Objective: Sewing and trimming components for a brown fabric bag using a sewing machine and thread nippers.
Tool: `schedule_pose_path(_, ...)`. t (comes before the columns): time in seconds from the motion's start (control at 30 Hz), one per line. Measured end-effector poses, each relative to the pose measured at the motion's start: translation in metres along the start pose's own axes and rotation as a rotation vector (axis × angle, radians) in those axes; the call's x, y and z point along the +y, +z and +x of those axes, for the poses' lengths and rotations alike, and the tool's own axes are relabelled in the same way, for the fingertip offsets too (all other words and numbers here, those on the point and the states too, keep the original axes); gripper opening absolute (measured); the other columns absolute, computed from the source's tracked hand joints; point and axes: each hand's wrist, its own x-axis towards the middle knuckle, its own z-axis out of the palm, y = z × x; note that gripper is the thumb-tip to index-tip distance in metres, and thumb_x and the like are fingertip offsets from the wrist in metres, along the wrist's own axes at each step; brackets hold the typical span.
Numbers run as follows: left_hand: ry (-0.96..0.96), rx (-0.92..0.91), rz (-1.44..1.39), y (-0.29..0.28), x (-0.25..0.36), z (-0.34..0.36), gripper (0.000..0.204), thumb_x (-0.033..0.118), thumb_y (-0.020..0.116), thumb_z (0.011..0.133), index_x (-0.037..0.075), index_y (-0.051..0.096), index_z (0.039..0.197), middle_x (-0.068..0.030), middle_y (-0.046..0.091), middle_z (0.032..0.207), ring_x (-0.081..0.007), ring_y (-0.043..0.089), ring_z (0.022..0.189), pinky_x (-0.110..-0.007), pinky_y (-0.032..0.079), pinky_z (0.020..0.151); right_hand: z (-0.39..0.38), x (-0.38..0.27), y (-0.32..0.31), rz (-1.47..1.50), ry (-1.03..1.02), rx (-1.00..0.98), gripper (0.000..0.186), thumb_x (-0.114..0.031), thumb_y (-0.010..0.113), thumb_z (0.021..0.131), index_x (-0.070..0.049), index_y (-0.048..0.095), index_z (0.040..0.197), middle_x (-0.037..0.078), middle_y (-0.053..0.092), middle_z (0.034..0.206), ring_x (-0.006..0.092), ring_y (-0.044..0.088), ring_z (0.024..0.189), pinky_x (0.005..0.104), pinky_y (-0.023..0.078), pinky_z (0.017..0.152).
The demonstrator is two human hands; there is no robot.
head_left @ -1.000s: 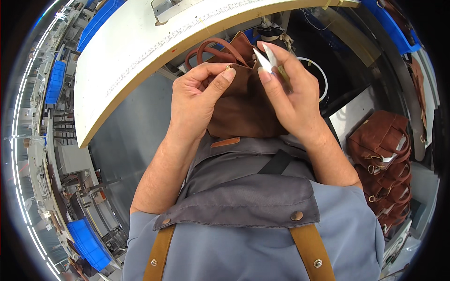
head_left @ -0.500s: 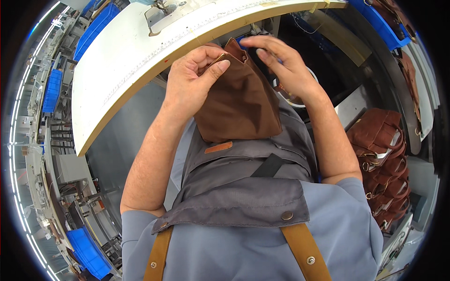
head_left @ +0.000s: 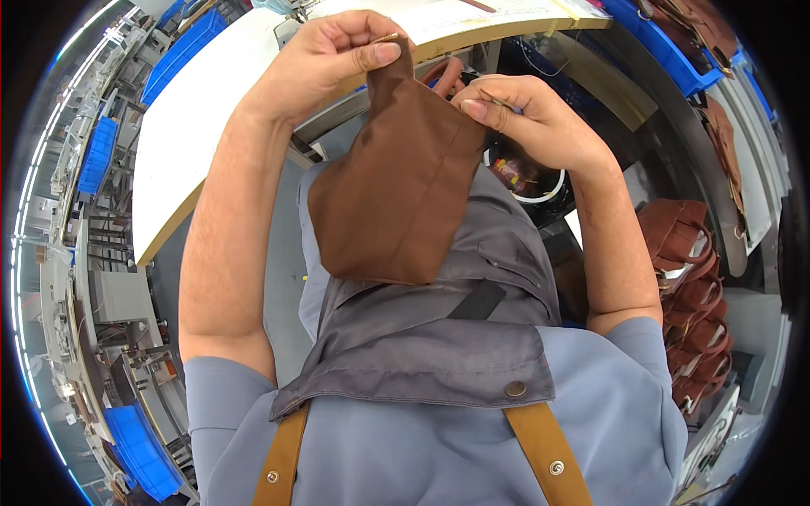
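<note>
Both my hands raised, fingers pinched shut.

My left hand [head_left: 333,55] pinches thumb against forefinger, forearm bare and stretched upward. My right hand [head_left: 536,122] sits just beside it, slightly lower, fingers [head_left: 477,108] curled in a tight pinch, wrist bent.

Brown fabric pouch [head_left: 396,185] hangs at frame centre, in front of grey apron w/ tan straps [head_left: 439,346], which fills the lower centre. Left hand [head_left: 333,55] at top centre-left pinches the pouch's upper corner; right hand [head_left: 527,118] just right of it grips the pouch's top right edge. White curved worktable [head_left: 211,110] runs across the upper left to top, behind both hands. White round bin [head_left: 527,181] sits right of the pouch, below the right hand. Stack of brown leather bags [head_left: 692,287] at right edge. Blue plastic crates: upper left [head_left: 97,152], lower left [head_left: 135,451], top right [head_left: 666,46].
</note>
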Motion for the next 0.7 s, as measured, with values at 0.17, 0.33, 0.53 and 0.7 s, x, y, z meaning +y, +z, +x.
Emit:
schedule_pose_path(0.17,0.031,-0.131,0.32,0.008,0.018,-0.003,0.02,0.026,0.07,0.095,0.006,0.07,0.099,0.0006,0.068,0.097,-0.0109,0.061,0.095,-0.031,0.047,0.09,-0.021,-0.049,0.023,-0.112,0.214,-0.113,0.023,-0.019,0.061,0.101,0.002,0.07,0.104,0.006,0.068,0.084,0.01,0.063,0.079,0.0283,0.054,0.072)
schedule_pose_path(0.33,0.019,-0.239,0.406,0.038,-0.01,-0.024,0.014,0.02,0.07,0.092,0.007,0.069,0.096,-0.0028,0.067,0.113,-0.0185,0.058,0.112,-0.036,0.043,0.102,-0.032,-0.017,0.053,-0.103,0.272,-0.231,0.02,-0.018,0.06,0.101,0.0,0.069,0.1,0.005,0.069,0.08,0.0117,0.065,0.073,0.0281,0.055,0.066)
schedule_pose_path(0.53,0.132,-0.025,0.59,0.06,-0.03,-0.065,0.01,0.015,0.068,0.091,0.008,0.069,0.098,-0.0048,0.064,0.124,-0.0228,0.057,0.118,-0.038,0.043,0.105,-0.034,0.023,0.074,-0.003,0.097,-0.248,0.016,-0.013,0.065,0.097,-0.001,0.07,0.105,0.004,0.071,0.093,0.011,0.065,0.084,0.0277,0.053,0.079)
schedule_pose_path(0.7,0.1,0.378,0.636,0.075,-0.029,-0.096,0.027,0.022,0.073,0.088,0.009,0.07,0.112,-0.0056,0.063,0.131,-0.0244,0.055,0.128,-0.038,0.042,0.108,-0.027,0.042,0.091,0.251,0.272,-0.309,0.022,-0.013,0.066,0.097,-0.002,0.067,0.116,0.004,0.07,0.096,0.0095,0.064,0.087,0.026,0.051,0.08)
